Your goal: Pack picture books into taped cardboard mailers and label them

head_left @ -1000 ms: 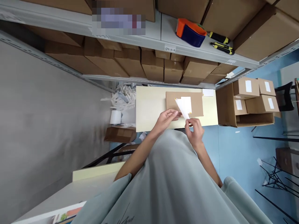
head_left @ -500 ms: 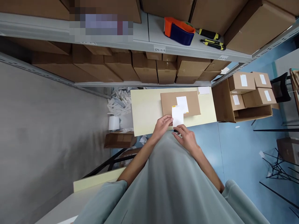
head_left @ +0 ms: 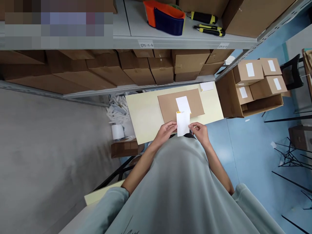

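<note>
A white paper slip (head_left: pixel 183 124) with a small yellow mark at its top hangs between my two hands, in front of my body. My left hand (head_left: pixel 167 131) pinches its left edge. On its right edge are the closed fingers of my right hand (head_left: pixel 199 131). Beyond the slip, a flat brown cardboard box (head_left: pixel 165 105) lies on the pale yellow table (head_left: pixel 143 113). Another white paper (head_left: pixel 183 103) rests on the box, its lower edge partly behind the held slip. A smaller white paper (head_left: pixel 207 86) is at the table's far right corner.
Above the table, a grey shelf (head_left: pixel 126 44) holds cardboard boxes, an orange and blue tape dispenser (head_left: pixel 168 19) and cutters (head_left: pixel 209 31). An open carton (head_left: pixel 230 94) with labelled boxes stands right. Left are a white roll (head_left: pixel 118 132) and crumpled white material (head_left: pixel 119 110).
My right hand has moved from the slip's lower edge to its right edge. The slip is now held from both sides. The camera view has shifted, and the shelf looks nearer.
</note>
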The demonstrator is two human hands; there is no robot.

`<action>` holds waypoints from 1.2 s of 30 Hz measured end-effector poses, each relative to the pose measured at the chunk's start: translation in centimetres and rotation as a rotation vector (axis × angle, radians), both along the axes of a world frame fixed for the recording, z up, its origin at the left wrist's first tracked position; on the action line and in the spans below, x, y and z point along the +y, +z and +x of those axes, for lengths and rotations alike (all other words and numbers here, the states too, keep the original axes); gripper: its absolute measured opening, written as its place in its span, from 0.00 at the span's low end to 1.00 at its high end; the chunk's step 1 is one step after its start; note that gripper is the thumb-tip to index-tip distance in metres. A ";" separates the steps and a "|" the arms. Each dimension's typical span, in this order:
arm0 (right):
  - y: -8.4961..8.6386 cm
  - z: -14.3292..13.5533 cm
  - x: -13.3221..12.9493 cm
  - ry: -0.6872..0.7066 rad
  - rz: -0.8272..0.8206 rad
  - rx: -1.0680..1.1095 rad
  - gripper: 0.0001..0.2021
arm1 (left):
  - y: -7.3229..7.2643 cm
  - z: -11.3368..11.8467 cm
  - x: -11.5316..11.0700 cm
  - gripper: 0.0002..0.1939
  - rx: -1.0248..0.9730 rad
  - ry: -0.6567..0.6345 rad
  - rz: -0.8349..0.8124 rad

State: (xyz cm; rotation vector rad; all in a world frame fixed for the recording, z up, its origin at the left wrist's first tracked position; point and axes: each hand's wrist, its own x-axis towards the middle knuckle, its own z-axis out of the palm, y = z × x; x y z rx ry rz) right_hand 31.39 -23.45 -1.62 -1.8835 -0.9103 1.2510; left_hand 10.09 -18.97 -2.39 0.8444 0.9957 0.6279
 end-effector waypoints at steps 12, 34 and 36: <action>0.3 4.1 2.2 0.181 0.286 -0.744 0.11 | -3.6 2.6 1.8 0.28 0.290 0.049 0.166; -1.3 4.4 7.5 0.505 0.260 -0.391 0.11 | -4.3 4.8 4.2 0.16 0.518 0.185 0.199; -2.3 5.0 9.0 0.455 0.175 -0.346 0.12 | -4.6 5.0 5.2 0.13 0.589 0.123 0.229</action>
